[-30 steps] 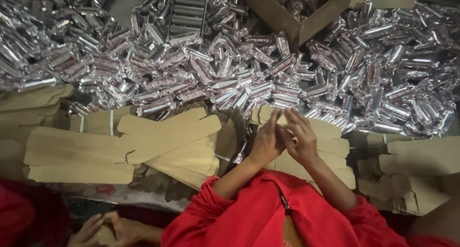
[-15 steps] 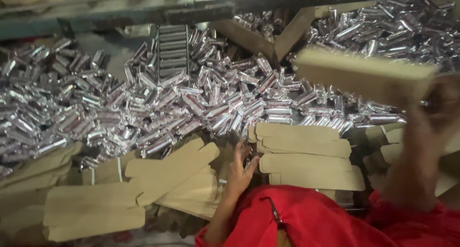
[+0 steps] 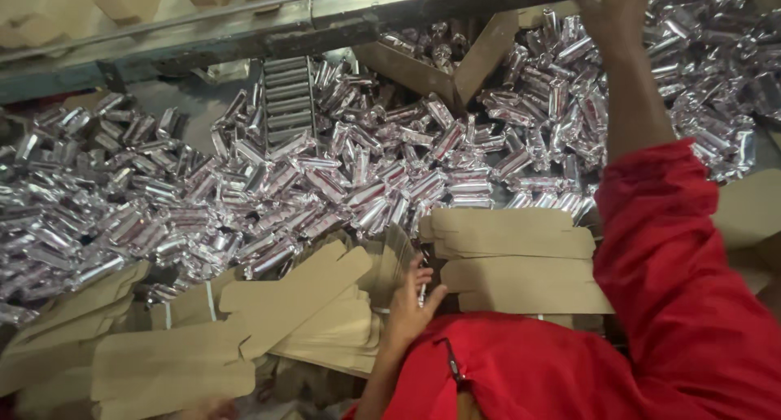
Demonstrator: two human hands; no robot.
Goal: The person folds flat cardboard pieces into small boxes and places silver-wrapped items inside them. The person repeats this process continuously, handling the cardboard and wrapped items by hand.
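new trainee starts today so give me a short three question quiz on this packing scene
1. True or false: the left hand rests among the flat cardboard blanks.
2. Where does the right hand reach? A) up toward the metal rail at the top of the view B) down into the lap C) onto the silver packets
3. Fill in: the sleeve on the right arm is ____.

Key: 1 true; 2 A; 3 red
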